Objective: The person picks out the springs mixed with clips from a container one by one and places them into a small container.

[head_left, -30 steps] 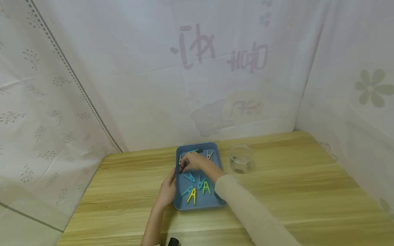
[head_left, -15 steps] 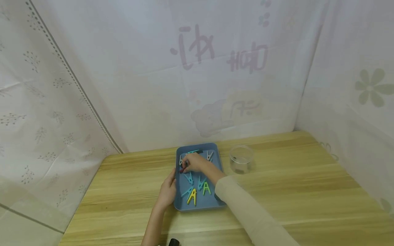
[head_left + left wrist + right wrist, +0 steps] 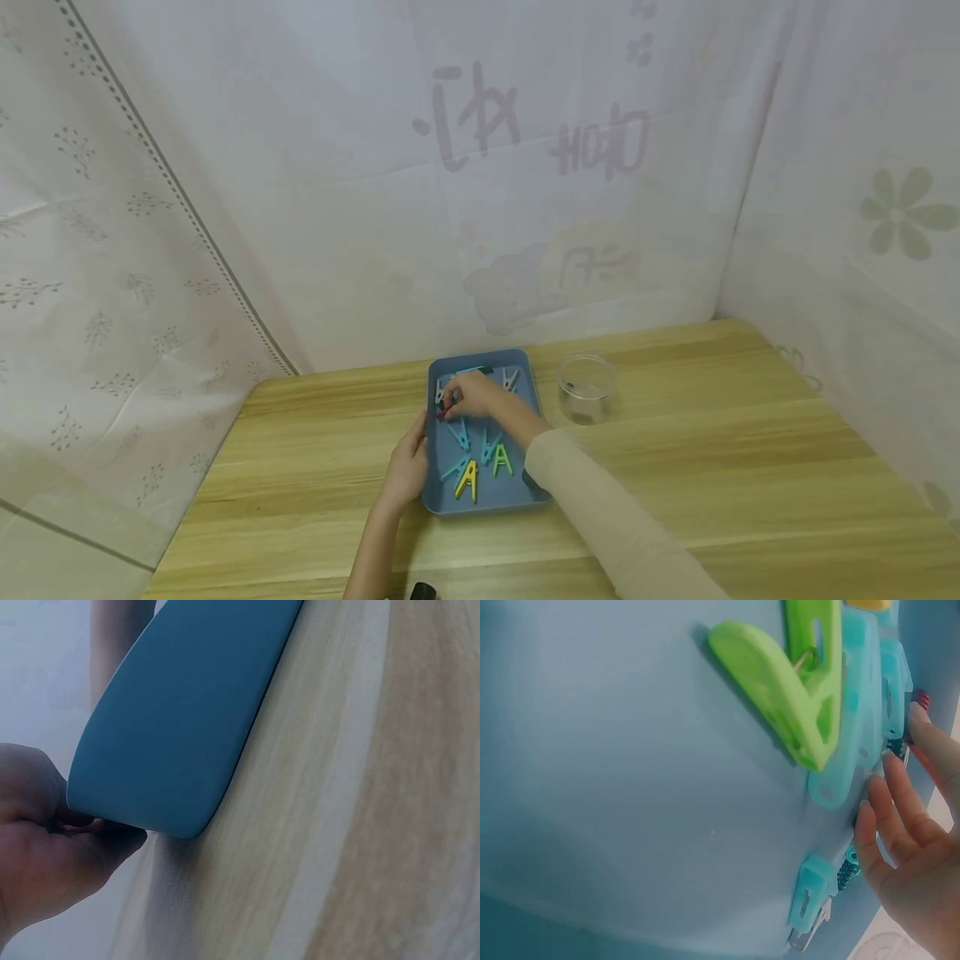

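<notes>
A blue tray (image 3: 487, 501) on the table holds several plastic clothespins. My left hand (image 3: 407, 468) holds the tray at its left side, thumb and fingers at the rim in the left wrist view. Over the tray's left part, my right hand (image 3: 471, 394) pinches a dark red clothespin (image 3: 444, 412), mostly hidden by the fingers. Nearest to it lie a light blue clothespin (image 3: 461, 435) and a whitish one (image 3: 439, 391). Closer to the tray's front are a yellow clothespin (image 3: 467, 480) and a green clothespin (image 3: 810, 712).
A clear round jar (image 3: 587, 390) stands on the table right of the tray, with something small and dark visible in it. Another pale clothespin (image 3: 510, 379) lies at the tray's back right. A black object (image 3: 423, 591) shows at the bottom edge. Patterned cloth hangs behind the table.
The red clothespin has turned slightly in my right fingers, and the light blue one beneath has shifted a little. My left hand has stayed at the tray.
</notes>
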A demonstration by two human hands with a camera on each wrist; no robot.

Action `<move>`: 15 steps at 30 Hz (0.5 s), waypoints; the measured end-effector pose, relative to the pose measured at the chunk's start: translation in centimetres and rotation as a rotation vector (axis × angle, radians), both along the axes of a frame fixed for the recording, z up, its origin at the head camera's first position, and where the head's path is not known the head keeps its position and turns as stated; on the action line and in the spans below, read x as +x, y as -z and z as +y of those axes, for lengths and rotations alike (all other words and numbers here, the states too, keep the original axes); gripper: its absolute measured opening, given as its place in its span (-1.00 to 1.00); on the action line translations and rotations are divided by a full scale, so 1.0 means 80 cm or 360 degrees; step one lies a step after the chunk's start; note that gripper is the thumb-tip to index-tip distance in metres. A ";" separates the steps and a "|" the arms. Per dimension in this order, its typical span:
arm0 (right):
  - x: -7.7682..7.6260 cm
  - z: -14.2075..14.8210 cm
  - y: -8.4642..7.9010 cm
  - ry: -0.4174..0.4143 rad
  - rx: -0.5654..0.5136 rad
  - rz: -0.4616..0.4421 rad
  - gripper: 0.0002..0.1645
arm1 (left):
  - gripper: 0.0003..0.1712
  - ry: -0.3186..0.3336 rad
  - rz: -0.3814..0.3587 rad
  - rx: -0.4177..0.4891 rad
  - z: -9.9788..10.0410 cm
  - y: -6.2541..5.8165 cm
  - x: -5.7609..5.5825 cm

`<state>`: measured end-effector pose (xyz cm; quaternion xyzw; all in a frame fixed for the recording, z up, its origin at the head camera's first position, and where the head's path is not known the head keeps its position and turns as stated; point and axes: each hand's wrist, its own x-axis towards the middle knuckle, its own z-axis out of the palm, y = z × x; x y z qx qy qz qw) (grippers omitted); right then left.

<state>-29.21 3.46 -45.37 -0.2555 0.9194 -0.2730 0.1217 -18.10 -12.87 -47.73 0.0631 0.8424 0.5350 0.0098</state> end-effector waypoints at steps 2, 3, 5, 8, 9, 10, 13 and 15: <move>0.000 0.001 -0.001 0.0003 -0.0003 -0.0011 -0.92 | -0.43 0.0001 0.0005 0.0002 0.000 0.001 0.000; 0.000 0.001 -0.001 0.0002 -0.0003 -0.0018 -0.92 | -0.43 0.0001 0.0006 0.0002 0.000 0.001 0.000; 0.000 0.002 -0.003 -0.0004 -0.0006 -0.0018 -0.92 | -0.43 0.0004 0.0007 0.0009 -0.001 0.000 0.000; 0.001 0.002 -0.005 -0.0013 -0.0012 0.0005 -0.92 | -0.43 0.0006 0.0013 0.0008 -0.001 0.001 0.000; 0.001 0.002 -0.006 -0.0013 -0.0011 0.0012 -0.93 | -0.43 0.0008 0.0014 0.0007 -0.001 0.001 0.000; 0.001 0.003 -0.007 -0.0015 -0.0014 0.0025 -0.93 | -0.43 0.0010 0.0015 0.0009 0.000 0.001 0.000; 0.001 0.003 -0.010 0.0005 0.0005 0.0040 -0.94 | -0.43 0.0010 0.0012 0.0018 0.000 0.001 -0.001; 0.002 0.003 -0.012 0.0023 0.0024 0.0038 -0.94 | -0.43 0.0011 0.0010 0.0028 0.000 0.001 -0.001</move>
